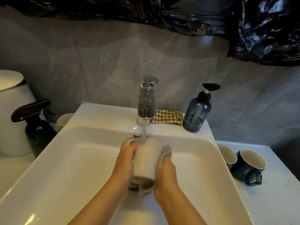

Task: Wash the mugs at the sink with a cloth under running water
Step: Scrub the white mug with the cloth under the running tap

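A white mug point(146, 159) lies on its side over the white sink point(78, 159), its opening turned toward me. Water runs from the chrome tap point(146, 101) onto its far end. My left hand point(125, 163) grips the mug's left side, thumb near the base. My right hand point(165, 174) presses a grey cloth point(164, 155) against the mug's right side; the cloth also hangs below the rim. Two more mugs stand on the right counter: a dark one marked "Hello" point(250, 164) and another point(227, 155) half hidden by the sink edge.
A blue pump bottle point(197, 111) and a checked cloth point(168, 116) sit on the sink's back ledge. Left of the sink are a dark spray bottle point(34, 124), a white cup point(65, 120) and a white bin point(11, 114). Black plastic sheeting point(259, 30) hangs above.
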`<act>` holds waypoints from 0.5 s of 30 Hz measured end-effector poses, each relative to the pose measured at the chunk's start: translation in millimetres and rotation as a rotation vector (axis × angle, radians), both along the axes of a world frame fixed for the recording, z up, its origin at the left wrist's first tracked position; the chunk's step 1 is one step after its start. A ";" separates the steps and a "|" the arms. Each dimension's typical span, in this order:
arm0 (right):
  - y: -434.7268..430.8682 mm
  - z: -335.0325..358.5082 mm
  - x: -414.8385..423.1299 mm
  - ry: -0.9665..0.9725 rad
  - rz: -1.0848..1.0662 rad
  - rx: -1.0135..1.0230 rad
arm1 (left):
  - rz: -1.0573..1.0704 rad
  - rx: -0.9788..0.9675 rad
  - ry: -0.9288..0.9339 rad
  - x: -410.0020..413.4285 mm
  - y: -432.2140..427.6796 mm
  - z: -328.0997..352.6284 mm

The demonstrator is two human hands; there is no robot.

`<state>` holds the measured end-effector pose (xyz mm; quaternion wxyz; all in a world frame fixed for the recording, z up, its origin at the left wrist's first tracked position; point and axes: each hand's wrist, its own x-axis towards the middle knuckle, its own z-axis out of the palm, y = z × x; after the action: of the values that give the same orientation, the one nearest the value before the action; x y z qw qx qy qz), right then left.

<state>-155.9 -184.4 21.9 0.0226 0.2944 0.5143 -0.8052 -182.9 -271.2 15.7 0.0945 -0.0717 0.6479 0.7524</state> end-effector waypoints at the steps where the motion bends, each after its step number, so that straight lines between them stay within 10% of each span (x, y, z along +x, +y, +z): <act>1: -8.1 -3.3 1.9 0.043 0.025 0.174 | 0.037 0.020 -0.023 -1.0 0.4 -1.6; 4: -16.8 -14.3 -0.8 0.162 0.093 0.475 | -0.023 0.001 -0.012 -1.4 -1.8 -3.0; 10: 8.4 -1.5 -7.1 -0.068 -0.015 -0.130 | -0.075 0.191 -0.099 3.0 -5.4 -2.1; 15: -13.6 -21.3 -3.2 0.108 0.059 0.431 | -0.035 0.192 -0.105 -4.7 -5.4 -8.8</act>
<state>-159.1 -198.0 0.6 -0.0450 0.2339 0.6835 -0.6900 -187.6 -276.7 7.0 0.1478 -0.0903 0.5683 0.8044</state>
